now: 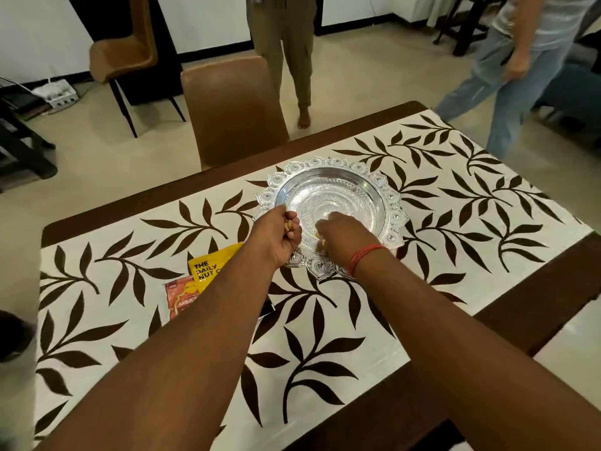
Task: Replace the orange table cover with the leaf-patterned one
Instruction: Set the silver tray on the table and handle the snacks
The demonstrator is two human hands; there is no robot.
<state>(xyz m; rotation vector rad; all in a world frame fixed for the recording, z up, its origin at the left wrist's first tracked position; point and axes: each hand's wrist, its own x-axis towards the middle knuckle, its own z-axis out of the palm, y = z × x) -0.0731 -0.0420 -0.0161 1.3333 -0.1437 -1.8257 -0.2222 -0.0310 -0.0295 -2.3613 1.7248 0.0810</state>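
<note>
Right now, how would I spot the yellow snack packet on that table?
Find the leaf-patterned cover on the dark table, then the silver tray at its middle. Just left of the tray lies the yellow packet, printed in black letters, overlapping an orange-red packet.

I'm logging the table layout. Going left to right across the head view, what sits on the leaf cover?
Red packet → yellow nut packet → left hand → right hand, over the silver tray.
</note>
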